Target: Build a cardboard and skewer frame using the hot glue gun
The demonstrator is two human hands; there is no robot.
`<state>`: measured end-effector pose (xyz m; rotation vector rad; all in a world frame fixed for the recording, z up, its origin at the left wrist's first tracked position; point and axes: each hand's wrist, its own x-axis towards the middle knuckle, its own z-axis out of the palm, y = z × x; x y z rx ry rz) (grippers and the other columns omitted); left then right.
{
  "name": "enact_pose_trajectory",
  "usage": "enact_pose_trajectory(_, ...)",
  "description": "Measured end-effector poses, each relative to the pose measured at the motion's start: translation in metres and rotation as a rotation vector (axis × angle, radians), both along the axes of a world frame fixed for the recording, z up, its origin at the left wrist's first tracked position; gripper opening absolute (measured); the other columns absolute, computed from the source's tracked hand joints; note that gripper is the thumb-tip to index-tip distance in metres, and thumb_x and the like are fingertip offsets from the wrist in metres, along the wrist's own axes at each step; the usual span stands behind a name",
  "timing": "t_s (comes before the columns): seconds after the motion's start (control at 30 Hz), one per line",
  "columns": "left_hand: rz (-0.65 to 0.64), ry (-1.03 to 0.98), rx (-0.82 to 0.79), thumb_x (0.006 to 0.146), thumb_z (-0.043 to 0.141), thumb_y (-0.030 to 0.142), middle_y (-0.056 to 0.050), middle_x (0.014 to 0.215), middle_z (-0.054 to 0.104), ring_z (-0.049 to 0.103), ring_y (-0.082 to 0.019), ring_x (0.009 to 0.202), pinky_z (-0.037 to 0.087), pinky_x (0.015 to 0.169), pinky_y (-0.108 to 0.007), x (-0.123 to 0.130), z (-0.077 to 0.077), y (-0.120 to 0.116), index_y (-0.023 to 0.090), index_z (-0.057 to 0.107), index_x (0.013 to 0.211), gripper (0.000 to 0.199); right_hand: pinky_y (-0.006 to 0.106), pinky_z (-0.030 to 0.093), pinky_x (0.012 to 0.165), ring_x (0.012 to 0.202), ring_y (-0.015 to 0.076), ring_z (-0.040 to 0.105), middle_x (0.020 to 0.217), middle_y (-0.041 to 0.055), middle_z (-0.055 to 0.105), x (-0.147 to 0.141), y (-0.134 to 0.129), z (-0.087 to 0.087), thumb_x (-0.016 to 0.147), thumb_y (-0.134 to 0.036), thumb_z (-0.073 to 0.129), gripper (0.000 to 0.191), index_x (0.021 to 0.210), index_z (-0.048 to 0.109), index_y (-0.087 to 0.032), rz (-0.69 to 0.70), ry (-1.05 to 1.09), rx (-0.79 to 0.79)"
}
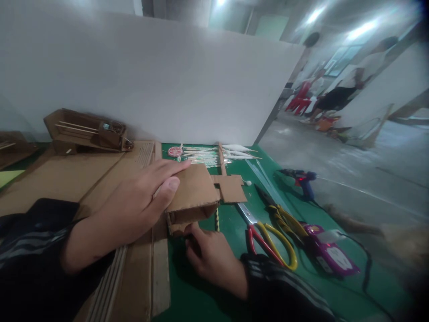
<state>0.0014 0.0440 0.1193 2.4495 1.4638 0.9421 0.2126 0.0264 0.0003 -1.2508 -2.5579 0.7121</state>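
Note:
A small cardboard box (194,185) stands on the green table, its open side facing me. My left hand (144,197) grips the box at its left, with thumb and fingers against the top and side. At the lower front edge of the box, the fingers of my right hand (214,257) are closed in a pinch on the cardboard. Whether something small is also between them is hidden. A flat cardboard piece (233,188) lies just right of the box. Scissors (268,239) with red and yellow handles lie beside my right hand.
Pliers (283,219), a purple power strip (330,250) and a blue glue gun (303,179) lie at the right. Sticks (204,156) lie behind the box. Cardboard sheets (90,179) cover the left side, bearing a cardboard model (90,129). A white partition (174,80) rises behind; people stand far right.

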Motion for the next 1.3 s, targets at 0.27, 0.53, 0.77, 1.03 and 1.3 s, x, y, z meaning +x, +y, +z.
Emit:
enact_pose_trajectory(0.27, -0.007, -0.011, 0.001, 0.104, 0.032, 0.038, -0.003, 0.142, 0.059, 0.053, -0.024, 0.132, 0.042, 0.113, -0.039, 0.001, 0.002, -0.001, 0.023, 0.054, 0.137, 0.042, 0.024, 0.038, 0.066, 0.080, 0.0188, 0.069, 0.093, 0.0035, 0.074, 0.000, 0.000, -0.001, 0.094, -0.025, 0.048, 0.019, 0.110, 0.058, -0.023, 0.062, -0.044, 0.013)
enact_pose_trajectory(0.53, 0.010, 0.001, -0.006, 0.104, 0.031, 0.037, -0.003, 0.142, 0.058, 0.053, -0.025, 0.132, 0.043, 0.113, -0.042, 0.001, 0.001, -0.002, 0.024, 0.054, 0.136, 0.042, 0.023, 0.031, 0.055, 0.057, 0.0133, 0.054, 0.073, -0.0019, 0.064, 0.003, -0.002, 0.002, 0.091, -0.026, 0.051, 0.004, 0.092, 0.050, -0.022, -0.081, 0.141, -0.024)
enact_pose_trajectory(0.77, 0.018, -0.002, -0.032, 0.104, 0.030, 0.039, -0.004, 0.143, 0.057, 0.052, -0.026, 0.133, 0.042, 0.113, -0.042, 0.001, 0.001, -0.001, 0.023, 0.054, 0.137, 0.044, 0.023, 0.038, 0.061, 0.066, 0.0134, 0.053, 0.081, -0.0008, 0.060, 0.011, 0.003, -0.001, 0.084, -0.016, 0.053, 0.013, 0.086, 0.043, -0.023, -0.081, 0.409, 0.053)
enact_pose_trajectory(1.03, 0.014, -0.003, -0.017, 0.104, 0.030, 0.038, -0.005, 0.143, 0.057, 0.052, -0.025, 0.133, 0.040, 0.115, -0.039, 0.001, 0.000, -0.001, 0.023, 0.054, 0.137, 0.044, 0.024, 0.042, 0.063, 0.075, 0.0146, 0.052, 0.085, 0.0012, 0.053, 0.017, 0.006, 0.014, 0.082, -0.007, 0.051, 0.018, 0.079, 0.042, -0.023, -0.103, 0.714, 0.161)
enact_pose_trajectory(1.3, 0.014, -0.015, -0.030, 0.104, 0.030, 0.040, -0.004, 0.144, 0.057, 0.051, -0.027, 0.134, 0.041, 0.114, -0.042, 0.002, 0.001, -0.002, 0.023, 0.054, 0.137, 0.044, 0.025, 0.046, 0.061, 0.072, 0.0142, 0.054, 0.084, 0.0013, 0.054, 0.024, 0.013, 0.014, 0.087, -0.013, 0.053, 0.015, 0.081, 0.043, -0.023, -0.239, 0.888, 0.059)
